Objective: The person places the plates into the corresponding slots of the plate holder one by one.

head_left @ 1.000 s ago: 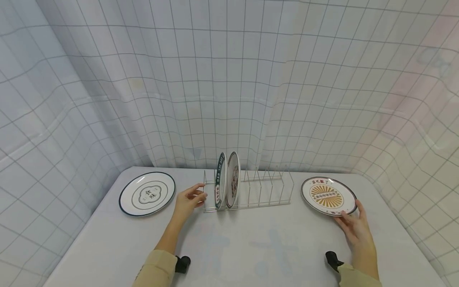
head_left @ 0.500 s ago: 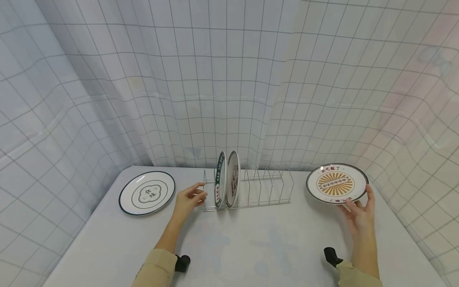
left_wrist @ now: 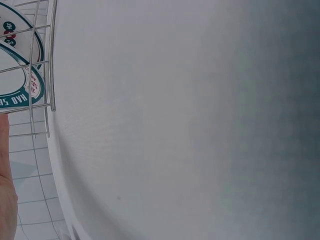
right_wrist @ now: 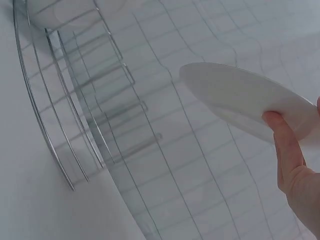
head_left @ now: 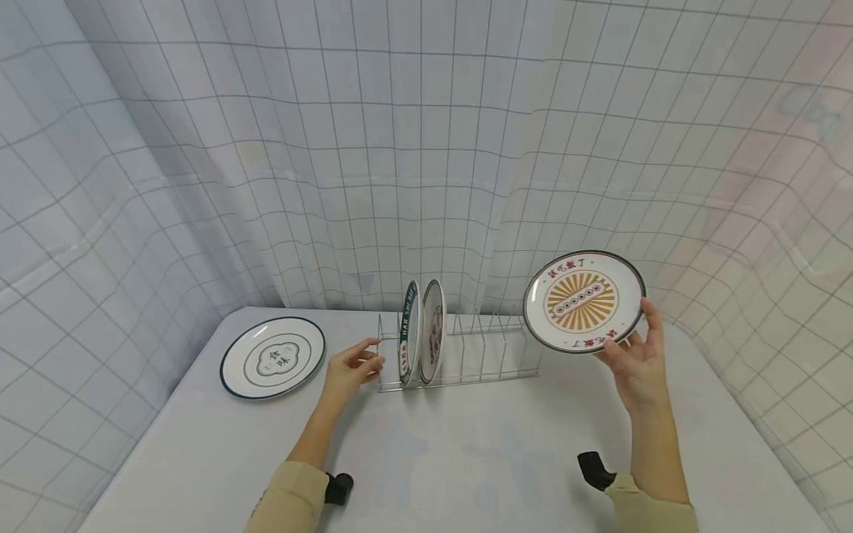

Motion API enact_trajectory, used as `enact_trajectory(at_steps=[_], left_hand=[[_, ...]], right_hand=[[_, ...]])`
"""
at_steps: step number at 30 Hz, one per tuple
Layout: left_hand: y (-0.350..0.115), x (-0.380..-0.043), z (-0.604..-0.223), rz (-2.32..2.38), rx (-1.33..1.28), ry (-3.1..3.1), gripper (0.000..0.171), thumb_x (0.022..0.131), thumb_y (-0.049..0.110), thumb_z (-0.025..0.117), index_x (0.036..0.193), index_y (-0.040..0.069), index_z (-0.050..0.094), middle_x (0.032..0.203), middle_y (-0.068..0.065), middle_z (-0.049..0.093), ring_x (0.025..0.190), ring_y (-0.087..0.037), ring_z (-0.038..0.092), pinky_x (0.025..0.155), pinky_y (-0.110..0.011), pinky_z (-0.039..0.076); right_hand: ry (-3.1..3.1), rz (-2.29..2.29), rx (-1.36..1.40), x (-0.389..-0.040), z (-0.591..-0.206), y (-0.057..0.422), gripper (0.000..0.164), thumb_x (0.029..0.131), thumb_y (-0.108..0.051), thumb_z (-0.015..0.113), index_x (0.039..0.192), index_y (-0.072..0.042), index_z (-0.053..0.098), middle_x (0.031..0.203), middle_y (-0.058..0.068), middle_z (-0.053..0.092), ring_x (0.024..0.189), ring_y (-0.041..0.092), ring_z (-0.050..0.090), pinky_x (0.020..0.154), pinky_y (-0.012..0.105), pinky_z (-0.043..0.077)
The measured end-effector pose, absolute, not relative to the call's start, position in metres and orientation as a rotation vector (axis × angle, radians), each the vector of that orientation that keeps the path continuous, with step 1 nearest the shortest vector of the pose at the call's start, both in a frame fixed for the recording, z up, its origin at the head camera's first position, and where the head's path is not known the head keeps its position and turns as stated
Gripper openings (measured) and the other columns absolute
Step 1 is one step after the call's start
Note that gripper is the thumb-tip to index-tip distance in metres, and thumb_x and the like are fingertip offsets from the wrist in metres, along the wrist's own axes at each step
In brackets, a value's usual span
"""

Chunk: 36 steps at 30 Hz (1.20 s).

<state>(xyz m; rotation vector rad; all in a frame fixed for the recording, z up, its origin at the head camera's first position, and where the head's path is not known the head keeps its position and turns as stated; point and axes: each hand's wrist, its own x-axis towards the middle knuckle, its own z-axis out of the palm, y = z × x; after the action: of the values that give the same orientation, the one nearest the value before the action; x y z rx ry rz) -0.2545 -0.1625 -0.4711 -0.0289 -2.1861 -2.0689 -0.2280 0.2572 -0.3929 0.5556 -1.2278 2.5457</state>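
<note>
My right hand (head_left: 636,366) grips the lower right rim of a white plate (head_left: 583,302) with a dark edge and an orange sunburst, tilted up above the table. Its pale underside (right_wrist: 250,95) faces the right wrist view, fingers pressed against it. At the left end of a wire plate rack (head_left: 493,379), my left hand (head_left: 349,370) has its fingers and thumb curled at the end wire. Upright in the rack's left part stand a green-rimmed plate (head_left: 409,333) and a plate with a reddish pattern (head_left: 433,333). Only part of the left hand (left_wrist: 6,185) shows in the left wrist view.
Flat on the table's left side lies another white plate (head_left: 273,358) with a dark green rim. A white checked curtain (head_left: 426,185) hangs close behind and on both sides of the white table (head_left: 466,459).
My right hand has lifted the sunburst plate off the table, then carried it up and left toward the rack, tilting its face forward. The left hand stays at the rack's end.
</note>
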Motion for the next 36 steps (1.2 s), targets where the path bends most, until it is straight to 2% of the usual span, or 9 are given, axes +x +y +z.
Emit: enact_trajectory(at_steps=[4, 12, 19, 25, 28, 32, 36], left_hand=[[-0.163, -0.256, -0.476, -2.014, -0.057, -2.208, 0.036, 0.081, 0.002, 0.066, 0.117, -0.002, 0.06, 0.084, -0.013, 0.065, 0.069, -0.007, 0.062, 0.068, -0.028, 0.057], [-0.162, -0.255, -0.474, -1.99, -0.054, -2.219, 0.035, 0.082, 0.001, 0.066, 0.116, 0.001, 0.061, 0.086, -0.016, 0.065, 0.069, -0.008, 0.062, 0.067, -0.029, 0.057], [-0.163, -0.255, -0.474, -1.99, -0.04, -2.222, 0.035, 0.081, 0.0, 0.066, 0.116, 0.0, 0.06, 0.085, -0.015, 0.065, 0.068, -0.008, 0.062, 0.067, -0.028, 0.057], [-0.163, -0.256, -0.476, -1.988, -0.05, -2.224, 0.036, 0.081, 0.0, 0.066, 0.117, -0.002, 0.059, 0.084, -0.015, 0.065, 0.068, -0.008, 0.062, 0.067, -0.028, 0.057], [-0.163, -0.256, -0.476, -1.994, -0.054, -2.218, 0.036, 0.081, 0.0, 0.066, 0.117, -0.002, 0.059, 0.084, -0.014, 0.064, 0.068, -0.008, 0.062, 0.067, -0.028, 0.057], [-0.163, -0.256, -0.477, -1.991, -0.063, -2.214, 0.036, 0.081, 0.0, 0.066, 0.116, -0.001, 0.06, 0.084, -0.015, 0.064, 0.067, -0.008, 0.062, 0.066, -0.029, 0.057], [-0.163, -0.256, -0.477, -2.003, -0.064, -2.204, 0.036, 0.081, -0.001, 0.066, 0.117, -0.002, 0.059, 0.083, -0.014, 0.064, 0.067, -0.008, 0.062, 0.066, -0.029, 0.057]], right_hand=[[-1.364, 2.558, 0.639, -0.23, -0.392, 0.231, 0.079, 0.079, 0.03, 0.037, 0.14, -0.018, 0.025, 0.125, 0.013, 0.04, 0.102, 0.019, 0.055, 0.078, 0.03, 0.055], [-1.758, 2.47, 0.558, -0.237, -0.392, 0.19, 0.08, 0.081, 0.022, 0.048, 0.141, -0.023, 0.023, 0.124, 0.01, 0.04, 0.105, 0.013, 0.051, 0.078, 0.022, 0.053], [-1.958, 2.306, 0.567, -0.242, -0.394, 0.164, 0.078, 0.079, 0.016, 0.058, 0.141, -0.021, 0.029, 0.109, 0.006, 0.046, 0.094, 0.011, 0.05, 0.075, 0.021, 0.052], [-2.063, 2.163, 0.642, -0.244, -0.396, 0.145, 0.075, 0.077, 0.014, 0.062, 0.14, -0.012, 0.03, 0.108, 0.015, 0.045, 0.092, 0.016, 0.05, 0.073, 0.021, 0.053], [-2.12, 2.126, 0.618, -0.244, -0.395, 0.136, 0.074, 0.077, 0.012, 0.064, 0.14, -0.011, 0.032, 0.113, 0.02, 0.043, 0.095, 0.021, 0.049, 0.074, 0.022, 0.053], [-2.203, 2.072, 0.544, -0.245, -0.397, 0.125, 0.074, 0.077, 0.011, 0.065, 0.138, -0.016, 0.035, 0.118, 0.019, 0.04, 0.1, 0.028, 0.046, 0.076, 0.027, 0.053], [-2.287, 2.002, 0.48, -0.248, -0.405, 0.115, 0.074, 0.077, 0.008, 0.066, 0.138, -0.023, 0.038, 0.12, 0.015, 0.04, 0.104, 0.029, 0.044, 0.077, 0.032, 0.052]])
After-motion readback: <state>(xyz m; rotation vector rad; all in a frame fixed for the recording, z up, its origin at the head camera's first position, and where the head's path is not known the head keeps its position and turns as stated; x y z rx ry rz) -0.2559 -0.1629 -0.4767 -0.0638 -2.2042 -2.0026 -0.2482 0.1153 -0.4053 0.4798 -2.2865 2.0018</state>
